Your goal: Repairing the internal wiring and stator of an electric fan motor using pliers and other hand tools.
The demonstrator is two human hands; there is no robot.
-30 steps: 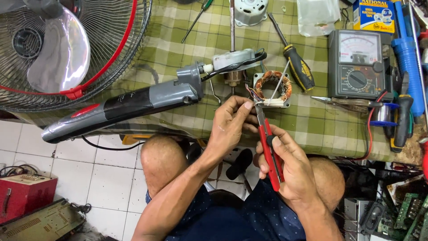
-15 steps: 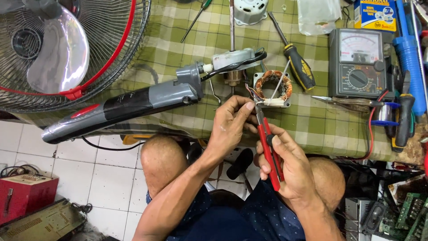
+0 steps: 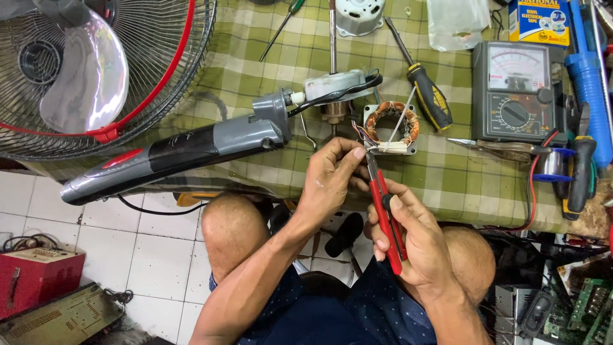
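At the far left a fan guard of thin wire rings, rimmed in red, lay tipped on the green checked cloth, with a glossy translucent blade curved inside it. Beside it stretched the fan's long neck housing, smooth grey and black plastic with a red flash, ending in a small round metal motor with a black cable looped over it. The left hand sat just below that, thumb and fingers pinched shut on thin coloured wires that ran up to the stator, a square steel frame wound with coppery coil and crossed by a white tie, lying on the cloth right past the fingertips. The right hand was wrapped tight around the red handles of slim pliers, whose dark tips met the wires at the left thumb (whether the tips were biting down I couldn't tell). Further right lay a screwdriver with a black and yellow grip, then a boxy grey analogue meter with a pale dial face, and at the edge a bright blue tool.
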